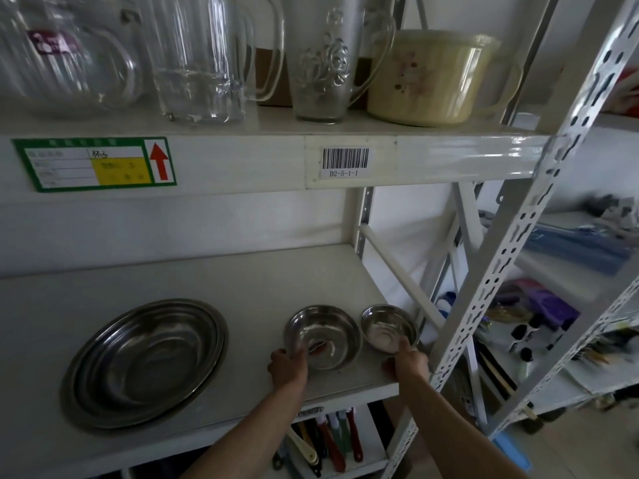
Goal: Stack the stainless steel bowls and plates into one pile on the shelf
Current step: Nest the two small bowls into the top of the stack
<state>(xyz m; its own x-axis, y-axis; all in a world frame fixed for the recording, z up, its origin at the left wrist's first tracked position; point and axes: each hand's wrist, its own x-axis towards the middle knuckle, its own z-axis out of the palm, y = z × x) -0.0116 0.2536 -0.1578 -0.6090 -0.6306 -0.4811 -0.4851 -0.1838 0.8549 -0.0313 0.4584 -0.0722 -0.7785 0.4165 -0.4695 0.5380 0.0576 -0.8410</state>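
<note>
Two large steel plates (145,361) lie nested on the left of the white shelf (242,288). A medium steel bowl (325,335) sits to their right, and my left hand (288,366) grips its near left rim. A small steel bowl (387,326) stands at the shelf's right end. My right hand (409,361) holds that small bowl's near rim, thumb over the edge.
The upper shelf carries glass jugs (200,57), an embossed glass pitcher (325,60) and a cream plastic pot (432,77). A perforated white upright (511,257) stands right of my right arm. Utensils with coloured handles (332,440) lie on the shelf below.
</note>
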